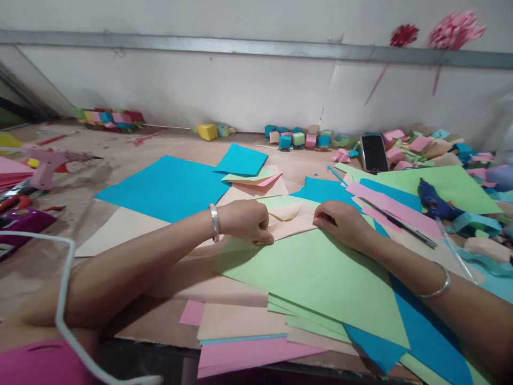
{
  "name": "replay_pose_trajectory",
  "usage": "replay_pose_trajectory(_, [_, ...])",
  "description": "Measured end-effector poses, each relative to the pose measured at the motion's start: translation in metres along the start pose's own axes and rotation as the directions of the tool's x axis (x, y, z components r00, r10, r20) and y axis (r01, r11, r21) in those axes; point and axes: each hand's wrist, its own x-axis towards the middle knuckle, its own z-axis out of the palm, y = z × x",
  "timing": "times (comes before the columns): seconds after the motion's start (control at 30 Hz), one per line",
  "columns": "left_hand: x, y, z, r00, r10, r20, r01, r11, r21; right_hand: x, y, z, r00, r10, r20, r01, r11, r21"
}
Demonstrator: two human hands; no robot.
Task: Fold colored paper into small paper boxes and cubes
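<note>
A folded peach paper strip (294,225) lies over a light green sheet (320,272) in front of me. My left hand (246,219) is closed at the strip's left end, thumb and fingers pinching it. At the right end, my right hand (340,222) grips the strip with curled fingers. Another folded peach flap (285,212) sits just behind it, between the hands. Beyond my left hand lies a large blue sheet (168,184), with a small blue square (242,159) and folded pieces on its right corner. Each wrist wears a silver bangle.
Pink glue gun (44,163) and purple tool (24,227) lie left; a white cable (64,289) curves near my left arm. Right are a blue glue gun (435,200), pen (401,223), phone (374,153) and paper cubes (420,143). Stacked sheets (244,353) overhang the front edge.
</note>
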Motion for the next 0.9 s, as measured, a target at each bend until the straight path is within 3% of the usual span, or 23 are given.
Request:
replay_pose_trajectory(0.13, [-0.001, -0.005, -0.003, 0.999, -0.012, 0.036, 0.011, 1.0, 0.017, 0.0, -0.001, -0.001, 1.0, -0.007, -0.001, 0.007, 1.0, -0.003])
replay_pose_trajectory(0.23, [-0.002, -0.003, -0.004, 0.998, 0.002, -0.061, 0.002, 0.997, 0.078, -0.001, -0.002, -0.002, 1.0, -0.007, -0.004, 0.007, 1.0, -0.002])
replay_pose_trajectory(0.3, [-0.003, 0.0, -0.002, 0.976, 0.12, -0.179, -0.096, 0.986, 0.138, -0.001, -0.003, -0.002, 1.0, -0.006, -0.007, 0.006, 1.0, 0.003])
replay_pose_trajectory(0.37, [-0.004, 0.003, 0.0, 0.931, 0.288, -0.223, -0.258, 0.954, 0.154, -0.001, -0.003, -0.002, 1.0, -0.008, -0.009, 0.008, 1.0, 0.005])
replay_pose_trajectory(0.43, [-0.005, 0.004, 0.002, 0.888, 0.422, -0.182, -0.409, 0.907, 0.105, -0.001, -0.003, -0.002, 1.0, -0.014, -0.007, 0.014, 1.0, 0.013])
replay_pose_trajectory(0.5, [-0.005, 0.004, 0.004, 0.864, 0.484, -0.137, -0.481, 0.875, 0.058, -0.001, -0.002, -0.001, 1.0, -0.026, -0.008, 0.026, 0.999, 0.023])
replay_pose_trajectory(0.73, [-0.007, 0.002, 0.005, 0.869, 0.493, -0.043, -0.482, 0.863, 0.149, -0.002, 0.001, -0.002, 0.992, -0.113, -0.049, 0.112, 0.993, -0.02])
replay_pose_trajectory(0.83, [-0.008, 0.005, 0.006, 0.874, 0.484, -0.037, -0.465, 0.858, 0.22, -0.005, -0.008, -0.005, 0.965, -0.255, -0.055, 0.24, 0.95, -0.198])
replay_pose_trajectory(0.9, [-0.008, 0.006, 0.006, 0.868, 0.494, -0.043, -0.469, 0.847, 0.252, -0.008, -0.017, -0.007, 0.92, -0.391, 0.009, 0.374, 0.873, -0.313])
